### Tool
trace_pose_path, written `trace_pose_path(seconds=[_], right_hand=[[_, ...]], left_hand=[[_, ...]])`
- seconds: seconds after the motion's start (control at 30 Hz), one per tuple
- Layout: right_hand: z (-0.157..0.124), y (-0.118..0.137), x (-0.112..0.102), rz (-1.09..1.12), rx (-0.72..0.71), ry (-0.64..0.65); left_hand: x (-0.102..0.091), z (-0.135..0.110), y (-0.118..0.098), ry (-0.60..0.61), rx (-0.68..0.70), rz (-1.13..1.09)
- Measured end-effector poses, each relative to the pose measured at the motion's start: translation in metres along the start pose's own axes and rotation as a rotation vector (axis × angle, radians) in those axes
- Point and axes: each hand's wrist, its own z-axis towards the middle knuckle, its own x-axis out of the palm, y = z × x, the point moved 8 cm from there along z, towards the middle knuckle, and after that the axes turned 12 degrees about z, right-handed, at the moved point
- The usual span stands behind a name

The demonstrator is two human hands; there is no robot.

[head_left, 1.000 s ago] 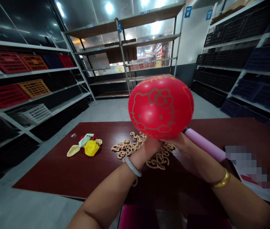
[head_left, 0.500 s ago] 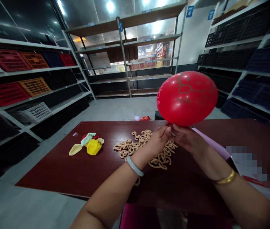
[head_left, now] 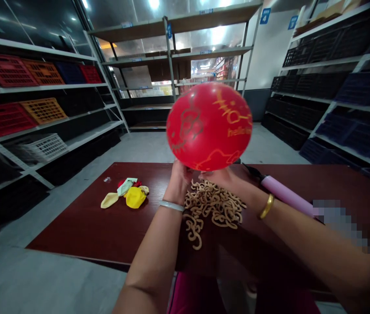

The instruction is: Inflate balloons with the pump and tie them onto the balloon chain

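Observation:
An inflated red balloon [head_left: 209, 126] with printed drawings and lettering floats over the far part of the table, directly above my wrists. My left hand [head_left: 181, 175] grips it from below at the left; its fingertips are partly hidden by the balloon. Close beside it, my right hand [head_left: 221, 179] has its fingers closed at the balloon's underside, where the neck is hidden from view. Beneath both hands spreads a heap of beige curved pieces [head_left: 217, 205]. To the left lie several limp balloons, among them a yellow balloon [head_left: 135, 198] and a pale green balloon [head_left: 126, 186].
On the right of the dark red table [head_left: 83, 226] lies a pink cylinder with a black tip [head_left: 287, 195], like a hand pump, near a blurred-out patch. Shelves with red crates [head_left: 6, 69] stand left, dark crates [head_left: 354, 93] right, and a rack [head_left: 171, 56] at the back.
Both hands have moved left with the balloon, which has turned to show other printing. More of the pink cylinder and of the beige heap's near side now shows.

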Motion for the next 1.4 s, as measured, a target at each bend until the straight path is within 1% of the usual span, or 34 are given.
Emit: trace_pose_path(seconds=[0.03, 0.07, 0.17, 0.23, 0.3, 0.4, 0.43, 0.5, 0.6, 0.63, 0.67, 0.7, 0.73, 0.83, 0.9, 0.97, 1.07, 1.13, 1.2, 1.3, 1.4], right_hand=[[-0.002, -0.001, 0.008, -0.067, 0.018, 0.020], [-0.004, -0.002, 0.015, -0.108, 0.035, 0.027], [-0.012, -0.004, 0.030, -0.250, 0.074, 0.028], [-0.013, -0.006, 0.035, -0.299, 0.094, 0.045], [-0.012, -0.009, 0.036, -0.311, 0.102, 0.066], [-0.011, -0.013, 0.025, -0.246, 0.090, 0.090], [-0.011, -0.013, 0.019, -0.188, 0.080, 0.095], [-0.012, -0.013, 0.002, 0.048, 0.065, 0.057], [-0.015, -0.012, -0.029, 0.514, 0.061, -0.095], [-0.016, -0.011, -0.037, 0.608, 0.054, -0.135], [-0.016, -0.009, -0.043, 0.621, 0.040, -0.153], [-0.016, -0.006, -0.047, 0.569, 0.017, -0.153], [-0.017, -0.002, -0.049, 0.460, -0.014, -0.147], [-0.021, 0.011, -0.052, -0.037, -0.091, -0.154], [-0.025, 0.015, -0.052, -0.302, -0.087, -0.187], [-0.029, 0.016, -0.053, -0.426, -0.060, -0.224], [-0.034, 0.020, -0.054, -0.478, -0.058, -0.266], [-0.036, 0.021, -0.054, -0.494, -0.063, -0.279], [-0.037, 0.020, -0.054, -0.496, -0.060, -0.288], [-0.036, 0.014, -0.059, -0.434, -0.059, -0.288], [-0.029, 0.010, -0.072, -0.222, -0.059, -0.289]], left_hand=[[-0.006, 0.002, -0.004, -0.045, 0.025, -0.006], [-0.009, 0.003, -0.006, -0.054, 0.037, -0.008], [-0.009, 0.002, -0.006, -0.005, 0.023, -0.004], [-0.012, 0.002, -0.006, -0.008, 0.033, 0.002], [-0.015, 0.002, -0.005, -0.031, 0.051, 0.014], [-0.016, 0.003, -0.003, -0.011, 0.054, 0.039], [-0.016, 0.004, -0.001, 0.007, 0.050, 0.050], [-0.013, 0.004, 0.003, 0.043, 0.045, 0.077], [-0.005, 0.004, 0.006, 0.085, 0.058, 0.136], [-0.002, 0.002, 0.008, 0.093, 0.063, 0.159], [0.002, 0.001, 0.009, 0.100, 0.066, 0.185], [0.005, -0.001, 0.011, 0.102, 0.068, 0.216], [0.009, -0.003, 0.013, 0.100, 0.071, 0.254], [0.018, -0.009, 0.021, 0.089, 0.094, 0.404], [0.021, -0.013, 0.027, 0.074, 0.131, 0.537], [0.023, -0.016, 0.030, 0.053, 0.202, 0.700], [0.027, -0.022, 0.027, 0.006, 0.370, 0.933], [0.030, -0.024, 0.025, -0.008, 0.443, 1.005], [0.030, -0.022, 0.029, 0.015, 0.432, 0.986], [0.029, -0.013, 0.038, 0.084, 0.357, 0.912], [0.026, -0.007, 0.044, 0.109, 0.299, 0.856]])
